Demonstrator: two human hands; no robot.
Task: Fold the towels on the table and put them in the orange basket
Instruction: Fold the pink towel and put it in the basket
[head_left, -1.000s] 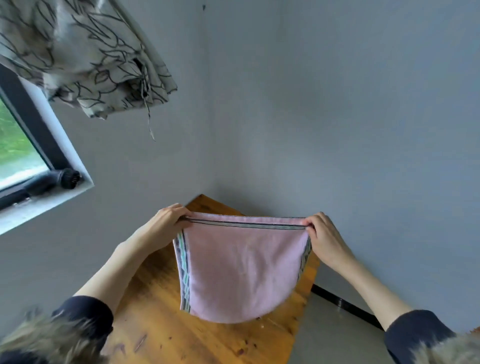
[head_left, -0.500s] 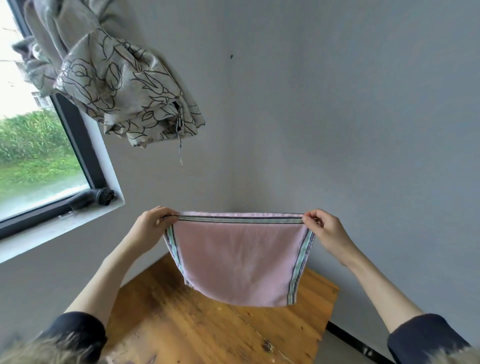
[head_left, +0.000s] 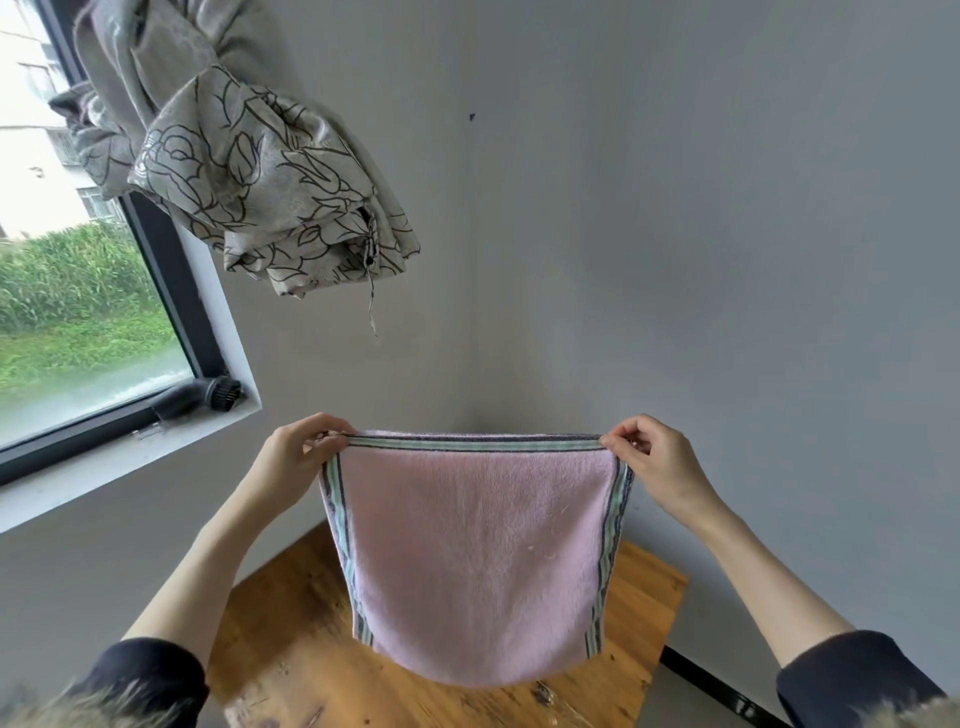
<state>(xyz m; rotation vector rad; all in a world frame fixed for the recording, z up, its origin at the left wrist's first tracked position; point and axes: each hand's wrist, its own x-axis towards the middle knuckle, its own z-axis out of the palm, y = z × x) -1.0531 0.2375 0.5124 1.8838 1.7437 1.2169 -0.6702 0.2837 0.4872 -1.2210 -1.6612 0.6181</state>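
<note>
A pink towel (head_left: 475, 551) with green and dark striped borders hangs folded in half in the air above the wooden table (head_left: 291, 654). My left hand (head_left: 298, 457) pinches its upper left corner. My right hand (head_left: 652, 462) pinches the upper right corner, and the top edge is stretched taut between them. The towel's rounded fold hangs down toward the tabletop. The orange basket is out of view.
The table stands in a corner between two grey walls (head_left: 727, 260). A window (head_left: 78, 312) is at the left, with a black brush (head_left: 197, 397) on its sill. A patterned curtain (head_left: 244, 171) is bunched up above.
Both hands have lifted the towel higher and pulled its top edge straighter. The towel now hangs flatter and longer. The view has tilted upward, showing more window and curtain.
</note>
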